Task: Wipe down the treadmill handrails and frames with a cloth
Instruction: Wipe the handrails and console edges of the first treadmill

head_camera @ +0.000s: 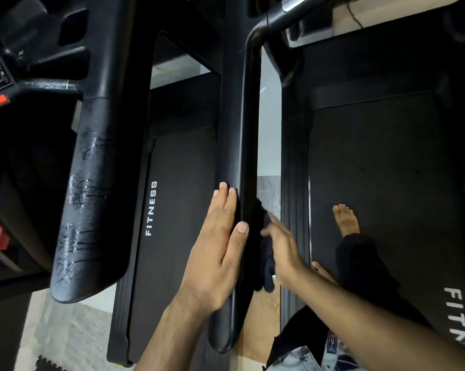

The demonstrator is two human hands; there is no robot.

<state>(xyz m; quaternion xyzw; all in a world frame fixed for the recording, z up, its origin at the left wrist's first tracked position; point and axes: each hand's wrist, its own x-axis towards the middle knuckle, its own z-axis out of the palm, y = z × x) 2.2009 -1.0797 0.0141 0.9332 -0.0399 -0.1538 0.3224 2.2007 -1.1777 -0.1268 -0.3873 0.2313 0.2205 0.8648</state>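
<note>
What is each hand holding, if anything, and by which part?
The right hand grips the dark cloth by its bunched upper part, the lower end hanging loose. The left hand holds nothing: it presses flat against the handrail.

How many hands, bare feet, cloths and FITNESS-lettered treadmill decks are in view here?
Hands: 2, left hand and right hand
Bare feet: 2
Dark cloth: 1
Treadmill decks with FITNESS lettering: 2
Total: 7
</note>
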